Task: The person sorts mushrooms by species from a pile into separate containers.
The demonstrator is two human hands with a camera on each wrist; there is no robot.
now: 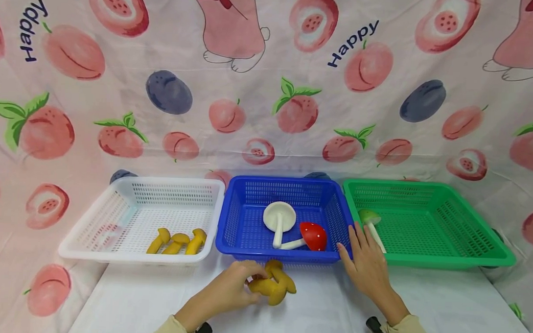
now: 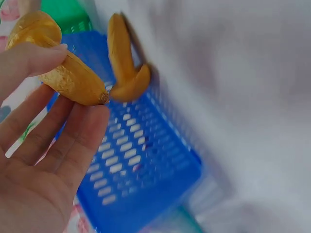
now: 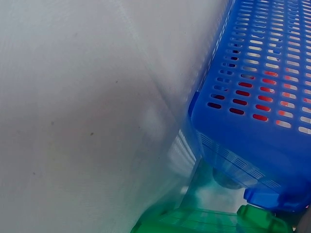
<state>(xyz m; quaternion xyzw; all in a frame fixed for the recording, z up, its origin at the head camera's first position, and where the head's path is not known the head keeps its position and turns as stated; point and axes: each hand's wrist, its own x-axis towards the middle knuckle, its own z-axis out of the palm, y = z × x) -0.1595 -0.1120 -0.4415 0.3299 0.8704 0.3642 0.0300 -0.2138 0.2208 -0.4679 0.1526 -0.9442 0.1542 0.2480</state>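
My left hand (image 1: 233, 290) pinches a yellow-brown toy mushroom (image 1: 277, 295) between thumb and fingers, in front of the blue basket (image 1: 281, 255). A second yellow-brown mushroom (image 1: 287, 281) lies just behind it on the table; the left wrist view shows this other mushroom (image 2: 129, 90) against the basket's side. My right hand (image 1: 368, 263) has its fingers extended over the neighbouring rims of the blue basket and the green basket (image 1: 448, 261), holding nothing. Inside the blue basket are a white mushroom (image 1: 279, 217) and a red, white-dotted mushroom (image 1: 313, 236). The right wrist view misses the right hand.
To the left stands a white basket (image 1: 135, 258) with three yellow-brown mushrooms (image 1: 175, 243) near its front wall. A green-capped mushroom (image 1: 370, 217) leans inside the green basket's left end. Behind the row hangs a peach-print cloth (image 1: 259, 107); a white cloth (image 1: 323, 315) covers the table.
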